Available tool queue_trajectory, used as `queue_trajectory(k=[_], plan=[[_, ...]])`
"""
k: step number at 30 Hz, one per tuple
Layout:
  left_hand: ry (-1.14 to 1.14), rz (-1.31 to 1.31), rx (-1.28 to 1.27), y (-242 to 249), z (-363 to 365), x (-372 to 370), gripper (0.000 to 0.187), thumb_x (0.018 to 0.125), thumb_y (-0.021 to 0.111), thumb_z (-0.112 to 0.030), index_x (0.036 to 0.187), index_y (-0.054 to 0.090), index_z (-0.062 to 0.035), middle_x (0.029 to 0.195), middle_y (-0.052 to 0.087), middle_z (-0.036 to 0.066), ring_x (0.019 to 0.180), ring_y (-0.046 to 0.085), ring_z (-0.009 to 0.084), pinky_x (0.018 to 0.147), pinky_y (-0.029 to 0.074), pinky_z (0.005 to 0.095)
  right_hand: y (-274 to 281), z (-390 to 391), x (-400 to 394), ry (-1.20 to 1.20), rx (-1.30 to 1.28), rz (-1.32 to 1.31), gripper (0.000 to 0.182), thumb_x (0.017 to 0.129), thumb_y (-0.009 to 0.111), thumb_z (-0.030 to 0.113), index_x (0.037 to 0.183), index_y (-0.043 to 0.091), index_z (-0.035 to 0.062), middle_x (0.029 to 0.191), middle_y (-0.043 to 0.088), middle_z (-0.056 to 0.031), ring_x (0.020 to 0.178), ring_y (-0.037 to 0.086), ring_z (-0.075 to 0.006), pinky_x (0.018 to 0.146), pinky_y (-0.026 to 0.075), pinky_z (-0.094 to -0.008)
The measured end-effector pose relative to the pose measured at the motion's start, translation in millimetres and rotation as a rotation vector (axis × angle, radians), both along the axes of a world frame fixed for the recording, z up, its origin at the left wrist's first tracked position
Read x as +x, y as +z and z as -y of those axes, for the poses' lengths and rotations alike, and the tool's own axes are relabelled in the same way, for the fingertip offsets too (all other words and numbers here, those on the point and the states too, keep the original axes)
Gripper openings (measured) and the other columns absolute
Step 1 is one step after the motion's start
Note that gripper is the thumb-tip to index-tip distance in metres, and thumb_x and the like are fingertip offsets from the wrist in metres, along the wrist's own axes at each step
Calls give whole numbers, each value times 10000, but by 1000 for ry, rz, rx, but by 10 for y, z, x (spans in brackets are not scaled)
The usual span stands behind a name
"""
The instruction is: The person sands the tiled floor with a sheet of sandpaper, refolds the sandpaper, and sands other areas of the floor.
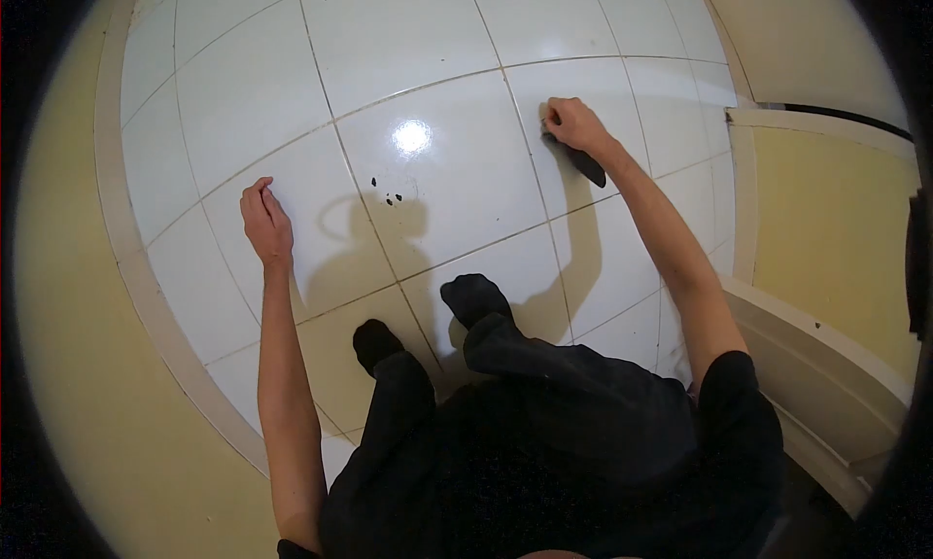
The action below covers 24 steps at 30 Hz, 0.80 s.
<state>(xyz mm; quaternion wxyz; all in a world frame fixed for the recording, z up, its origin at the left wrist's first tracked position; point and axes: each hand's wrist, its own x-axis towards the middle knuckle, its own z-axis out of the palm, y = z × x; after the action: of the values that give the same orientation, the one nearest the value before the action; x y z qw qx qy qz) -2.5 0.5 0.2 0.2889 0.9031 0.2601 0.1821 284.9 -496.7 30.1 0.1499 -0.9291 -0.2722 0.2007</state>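
My right hand [577, 124] is closed in a fist around a dark, elongated thing [589, 168], low over the white tiled floor [437, 102]. Its tapered end sticks out below my wrist; the rest is hidden by my fingers, and I cannot tell what kind of thing it is. On the left side, my left hand [265, 224] hangs above the tiles with fingers loosely bent and nothing visible in them. Between the hands, several small black bits [393, 200] lie scattered on the floor.
My feet in black socks [473, 299] stand on the tiles below the bits. A yellowish wall [73, 296] with a pale skirting runs along the left. At right are a yellow panel [826, 228] and a pale ledge [816, 365]. My shadow falls across the floor.
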Motion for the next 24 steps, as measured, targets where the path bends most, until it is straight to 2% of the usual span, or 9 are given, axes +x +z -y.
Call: queue_trajectory(k=[4, 7, 10, 12, 14, 16, 17, 20, 24], plan=[[-22, 24, 26, -24, -23, -12, 235, 1099, 461, -137, 1204, 654, -53, 1066, 639, 89, 918, 597, 236, 838, 501, 369, -268, 698, 278, -404, -20, 260, 177, 889, 698, 186, 905, 692, 9, 869, 738, -205, 818, 724, -399, 757, 572, -470], [-3, -9, 5, -1, -7, -5, 223, 1086, 466, -115, 1189, 657, -65, 1087, 654, 86, 978, 603, 261, 864, 507, 395, -244, 950, 282, -481, 82, 295, 177, 899, 708, 175, 901, 701, -1, 856, 739, -210, 790, 736, -376, 739, 573, -447], [1, -7, 13, 29, -19, -6, 221, 1081, 466, -105, 1183, 659, -69, 1103, 661, 84, 1016, 605, 277, 886, 506, 407, -190, 707, 14, -383, 202, 202, 162, 899, 717, 157, 907, 696, -4, 842, 735, -199, 773, 730, -351, 741, 568, -444], [3, -3, 5, 38, 1, 5, 224, 1083, 462, -108, 1186, 657, -67, 1108, 659, 82, 1022, 604, 279, 893, 503, 407, -101, 507, -206, -264, 184, 90, 133, 908, 707, 129, 899, 682, -1, 842, 727, -181, 758, 703, -314, 737, 555, -406], [11, -17, -22, 63, 29, 8, 228, 1085, 459, -110, 1190, 656, -64, 1113, 657, 81, 1027, 603, 280, 898, 499, 407, -3, 489, -234, -180, 164, 39, 139, 921, 695, 135, 901, 683, -1, 842, 725, -181, 756, 703, -314, 732, 553, -390], [4, -23, -5, 59, 22, 11, 229, 1086, 458, -108, 1193, 655, -62, 1116, 656, 81, 1029, 603, 277, 896, 499, 405, -62, 574, -71, -264, 233, 71, 141, 921, 700, 137, 895, 682, -1, 827, 725, -178, 740, 699, -326, 726, 555, -392], [1, -24, 2, 54, 24, 15, 230, 1086, 457, -107, 1194, 655, -60, 1118, 655, 81, 1031, 603, 276, 895, 499, 404, -58, 615, 40, -360, 189, 54, 132, 913, 706, 131, 899, 688, 1, 826, 729, -179, 744, 707, -335, 723, 559, -399], [-8, -11, 15, 58, 37, 14, 226, 1089, 459, -110, 1191, 654, -59, 1114, 658, 80, 1030, 604, 272, 889, 500, 402, -131, 578, 105, -350, 194, 162, 124, 909, 705, 124, 900, 691, 1, 837, 734, -180, 764, 721, -334, 722, 560, -408], [0, 13, 10, 24, 13, 11, 218, 1087, 467, -103, 1187, 655, -58, 1105, 660, 82, 1018, 604, 273, 877, 502, 399, -58, 417, -120, -63, 236, -8, 125, 919, 714, 130, 918, 687, 7, 843, 734, -175, 766, 713, -355, 725, 558, -411]])
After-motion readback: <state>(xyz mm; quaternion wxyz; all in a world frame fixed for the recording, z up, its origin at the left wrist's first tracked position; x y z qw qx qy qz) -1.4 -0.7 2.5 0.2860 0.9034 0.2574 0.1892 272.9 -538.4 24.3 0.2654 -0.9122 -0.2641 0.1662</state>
